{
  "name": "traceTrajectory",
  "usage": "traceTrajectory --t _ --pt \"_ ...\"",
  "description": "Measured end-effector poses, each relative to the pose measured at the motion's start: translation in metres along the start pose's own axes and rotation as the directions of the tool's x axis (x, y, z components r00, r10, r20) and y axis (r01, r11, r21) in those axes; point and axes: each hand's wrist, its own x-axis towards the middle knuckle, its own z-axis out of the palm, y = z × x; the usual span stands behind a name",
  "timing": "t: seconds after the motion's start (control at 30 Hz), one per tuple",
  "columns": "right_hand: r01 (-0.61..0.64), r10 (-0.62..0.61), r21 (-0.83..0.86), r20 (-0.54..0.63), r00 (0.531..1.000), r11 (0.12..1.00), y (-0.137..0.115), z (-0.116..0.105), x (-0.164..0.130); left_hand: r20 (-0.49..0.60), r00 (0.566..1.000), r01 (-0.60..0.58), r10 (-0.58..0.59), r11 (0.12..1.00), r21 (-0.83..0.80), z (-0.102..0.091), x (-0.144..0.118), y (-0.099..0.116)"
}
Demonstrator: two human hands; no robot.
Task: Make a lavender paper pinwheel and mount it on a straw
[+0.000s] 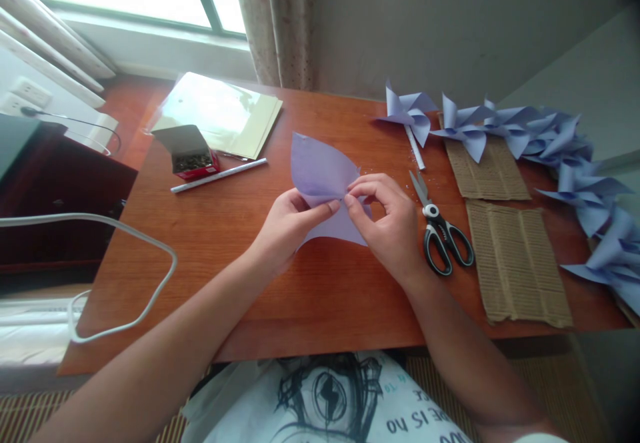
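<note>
Purple paper (pixel 323 166), curled, is held mid-frame above the counter (pixel 300 309). It is clamped by both hands: gripped at its left side between thumb and fingers of the left hand (pixel 293 229), pinched near its middle by thumb and fingertips of the right hand (pixel 385 219). Hands nearly touching. Scissors (pixel 431 211) laid right of centre, blades slightly parted, beside two cardboard pieces (pixel 520 263). Pinwheel on a stick (pixel 407 111) seen at upper right; more purple pinwheels (pixel 560 133) bunched along the right edge. At upper left: opened red box (pixel 210 163) filled with small pieces, white stick (pixel 220 175) just in front, paper stack (pixel 210 113) behind.
</note>
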Motion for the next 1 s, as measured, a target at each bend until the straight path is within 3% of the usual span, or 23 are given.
traceTrajectory --t 0.2,0.57,0.8,1.0 --pt "0.055 -0.055 -0.004 0.033 0.998 0.998 -0.001 -0.003 0.001 -0.070 0.997 -0.011 0.012 1.000 0.015 0.002 0.000 0.002" --pt "0.225 -0.225 0.035 0.294 0.929 0.974 0.013 -0.028 0.014 -0.141 0.990 -0.033 0.026 0.998 -0.046 -0.016 0.005 0.014" --pt "0.235 -0.266 0.128 0.348 0.899 0.963 0.015 -0.025 0.013 -0.161 0.985 -0.066 0.062 0.997 -0.025 -0.016 0.005 0.013" --pt "0.258 -0.278 0.104 0.368 0.887 0.961 0.012 -0.022 0.011 -0.160 0.986 -0.049 0.046 0.999 -0.012 -0.013 0.004 0.012"
